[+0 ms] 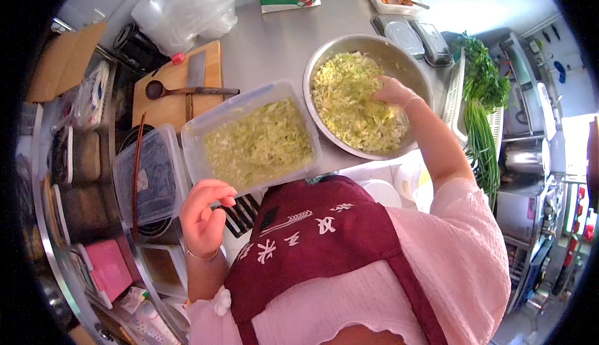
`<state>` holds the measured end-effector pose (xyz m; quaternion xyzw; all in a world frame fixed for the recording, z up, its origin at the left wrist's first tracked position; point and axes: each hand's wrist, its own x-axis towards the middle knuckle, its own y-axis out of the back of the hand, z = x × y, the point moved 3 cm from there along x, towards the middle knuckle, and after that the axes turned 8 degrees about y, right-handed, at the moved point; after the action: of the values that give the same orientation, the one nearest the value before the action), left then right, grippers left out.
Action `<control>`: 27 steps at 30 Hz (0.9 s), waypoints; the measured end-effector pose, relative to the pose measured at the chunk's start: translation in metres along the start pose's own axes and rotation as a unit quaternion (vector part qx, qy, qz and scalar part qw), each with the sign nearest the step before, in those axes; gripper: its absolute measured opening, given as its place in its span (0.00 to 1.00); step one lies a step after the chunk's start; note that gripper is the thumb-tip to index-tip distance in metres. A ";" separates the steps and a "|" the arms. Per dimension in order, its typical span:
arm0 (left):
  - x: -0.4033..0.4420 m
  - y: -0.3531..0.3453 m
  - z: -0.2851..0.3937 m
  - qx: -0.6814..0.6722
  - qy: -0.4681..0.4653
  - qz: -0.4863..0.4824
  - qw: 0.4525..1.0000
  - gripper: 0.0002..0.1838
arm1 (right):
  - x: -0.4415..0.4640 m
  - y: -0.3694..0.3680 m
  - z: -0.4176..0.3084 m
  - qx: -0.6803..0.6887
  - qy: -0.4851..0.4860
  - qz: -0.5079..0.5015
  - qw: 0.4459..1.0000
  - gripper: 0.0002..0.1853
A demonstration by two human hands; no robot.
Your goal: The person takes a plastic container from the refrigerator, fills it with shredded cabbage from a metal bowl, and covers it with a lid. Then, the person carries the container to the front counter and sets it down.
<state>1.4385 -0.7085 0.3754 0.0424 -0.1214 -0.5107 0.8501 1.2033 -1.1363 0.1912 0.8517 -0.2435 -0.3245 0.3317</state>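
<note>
Two bare hands show. The right hand (394, 92) reaches into one round metal bowl (419, 134), on the right, its fingertips among pale green shreds (346, 95); whether they grasp any cannot be told. The left hand (204, 217) is beside the near left corner of one plastic tub (194, 165), its fingers loosely curled and grasping nothing visible. Shreds thus lie in two vessels: the bowl, and the tub just left of it, where liquid also shows.

Farther left is one wooden board (168, 113), bearing one knife (196, 67) and one ladle (190, 90) laid across it. Nearer, thin sticks (136, 176) rest over one clear container (153, 189); their number is unclear.

On the right, one white basket (457, 104) holds two kinds of greens: leafy ones (480, 64) and long thin ones (480, 139). At the far right stands one white dish (405, 9) of orange food.
</note>
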 end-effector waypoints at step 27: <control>-0.031 0.036 -0.052 -0.027 0.091 0.047 0.994 0.11 | -0.056 0.036 -0.134 0.146 0.148 0.030 0.978 0.34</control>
<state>1.4686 -0.6671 0.3269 0.0602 -0.0315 -0.4675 0.8814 1.2538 -1.0704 0.3158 0.9218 -0.2619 -0.1452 0.2462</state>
